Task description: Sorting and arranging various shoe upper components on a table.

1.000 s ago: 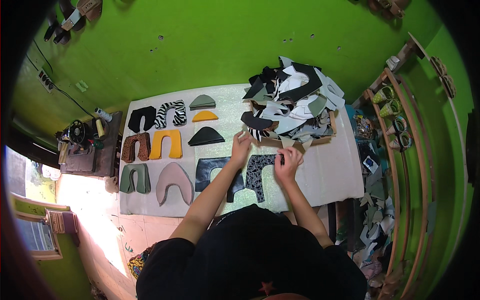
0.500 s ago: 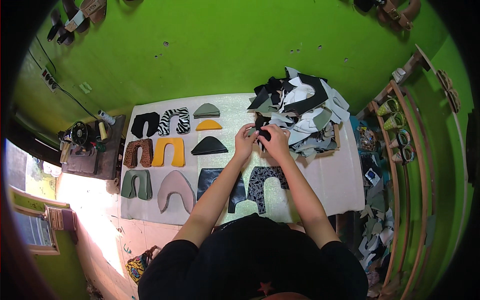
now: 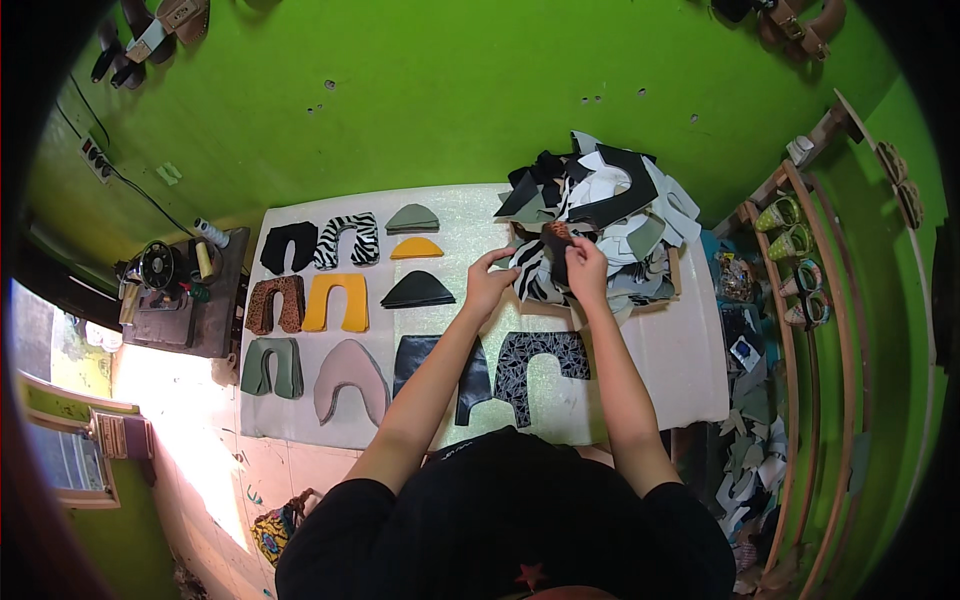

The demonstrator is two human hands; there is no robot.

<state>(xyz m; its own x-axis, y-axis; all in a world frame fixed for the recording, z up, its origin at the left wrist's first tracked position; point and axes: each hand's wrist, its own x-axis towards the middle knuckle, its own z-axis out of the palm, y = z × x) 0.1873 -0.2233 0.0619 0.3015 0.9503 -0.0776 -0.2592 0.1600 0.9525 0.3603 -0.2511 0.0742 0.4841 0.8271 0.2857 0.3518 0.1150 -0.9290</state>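
My right hand (image 3: 586, 272) pinches a dark scrap with an orange-brown patterned patch (image 3: 556, 238), over the near left part of a heap of cut material pieces (image 3: 612, 212). My left hand (image 3: 488, 282) is at the heap's left edge, its thumb and index finger apart. Beside its fingertips lies a zebra-striped scrap (image 3: 532, 282); whether they touch it I cannot tell. The heap, mostly white, grey-green and black, overflows a shallow cardboard box (image 3: 672, 275). Near my forearms lie a black cut piece (image 3: 420, 360) and a black-and-grey patterned arch piece (image 3: 512, 375).
Stacks of arch-shaped pieces stand on the left of the pale table (image 3: 660, 370), among them a yellow stack (image 3: 336, 290) and a zebra stack (image 3: 348, 240). Half-round stacks (image 3: 418, 290) lie beside them. A sewing machine (image 3: 160, 270) is at far left, a wooden shoe rack (image 3: 790, 250) at right.
My right hand has moved right, and the dark scrap now shows its patterned patch. The left hand has shifted slightly left and away from the right hand, uncovering the zebra-striped scrap.
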